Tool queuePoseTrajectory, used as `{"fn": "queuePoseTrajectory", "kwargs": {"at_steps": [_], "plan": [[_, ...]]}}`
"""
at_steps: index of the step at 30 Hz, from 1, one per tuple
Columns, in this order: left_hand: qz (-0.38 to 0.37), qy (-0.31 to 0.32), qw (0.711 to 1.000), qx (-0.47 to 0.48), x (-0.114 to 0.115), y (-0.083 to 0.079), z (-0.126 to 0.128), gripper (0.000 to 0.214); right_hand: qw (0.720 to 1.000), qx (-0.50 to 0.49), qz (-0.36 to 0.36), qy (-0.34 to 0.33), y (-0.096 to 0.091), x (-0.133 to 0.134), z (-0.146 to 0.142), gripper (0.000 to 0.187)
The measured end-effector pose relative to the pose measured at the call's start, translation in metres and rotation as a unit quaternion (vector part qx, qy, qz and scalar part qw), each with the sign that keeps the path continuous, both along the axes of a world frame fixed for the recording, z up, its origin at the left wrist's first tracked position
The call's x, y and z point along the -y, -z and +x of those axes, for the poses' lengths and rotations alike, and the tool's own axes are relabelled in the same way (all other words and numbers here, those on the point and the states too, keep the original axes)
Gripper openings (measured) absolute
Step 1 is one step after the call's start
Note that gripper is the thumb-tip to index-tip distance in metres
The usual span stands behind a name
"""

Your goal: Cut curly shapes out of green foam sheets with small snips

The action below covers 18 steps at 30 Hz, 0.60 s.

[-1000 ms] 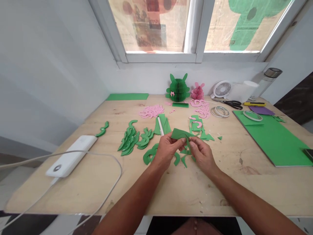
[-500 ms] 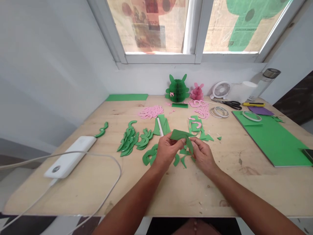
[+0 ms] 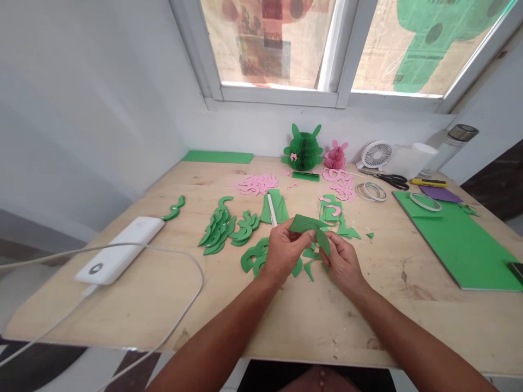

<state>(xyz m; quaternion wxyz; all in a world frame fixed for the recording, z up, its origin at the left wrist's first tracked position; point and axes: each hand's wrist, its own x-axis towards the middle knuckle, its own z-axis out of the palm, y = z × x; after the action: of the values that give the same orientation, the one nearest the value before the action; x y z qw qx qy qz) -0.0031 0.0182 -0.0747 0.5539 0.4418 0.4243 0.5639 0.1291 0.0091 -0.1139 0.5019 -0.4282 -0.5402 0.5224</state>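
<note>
Presently, at the near side of the wooden table (image 3: 310, 332), a white power bank (image 3: 120, 250) lies on the left, with its cable (image 3: 203, 280) curving to its right.

Farther in, near the middle, the two hands are close to each other but do not touch, and a green paper piece (image 3: 306, 221) is between them, raised a little above the table. The left hand (image 3: 284, 250) is clamped on it, with the thumb on top. The right hand (image 3: 343, 258) touches its near right end; whether these fingers pinch it firmly, I cannot tell. The long axis of the piece runs from far left to near right and bends downward at the right end. So the flat, wider part is nearer to the left hand, and the bent end is nearer to the right one.

Just left of the left hand are green curved cutouts (image 3: 251, 258), and more to the left is a green pile (image 3: 218, 228). Slightly farther, a white pen (image 3: 272, 210) lies on folded green paper (image 3: 281, 208).

Beyond are pink cutouts (image 3: 257, 184), and, farthest, a green paper figure (image 3: 303, 152) stands before the wall.
</note>
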Motion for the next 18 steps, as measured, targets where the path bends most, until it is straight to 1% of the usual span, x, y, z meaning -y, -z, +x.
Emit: {"fn": "queuePoseTrajectory", "kwargs": {"at_steps": [9,14,18], "plan": [[-0.005,0.008,1.0,0.014,-0.0012,0.0025,0.0,0.011,1.0,0.006,-0.001,-0.009,0.001,0.0002,0.0011,0.036],[-0.006,0.017,1.0,0.017,-0.0026,0.0056,-0.0005,0.01,1.0,0.018,-0.002,-0.001,-0.0033,0.0003,-0.0003,0.038],[0.009,0.014,1.0,-0.008,-0.0025,0.0066,-0.0016,0.01,1.0,0.006,-0.002,-0.005,-0.0034,0.0006,-0.0009,0.038]]}}
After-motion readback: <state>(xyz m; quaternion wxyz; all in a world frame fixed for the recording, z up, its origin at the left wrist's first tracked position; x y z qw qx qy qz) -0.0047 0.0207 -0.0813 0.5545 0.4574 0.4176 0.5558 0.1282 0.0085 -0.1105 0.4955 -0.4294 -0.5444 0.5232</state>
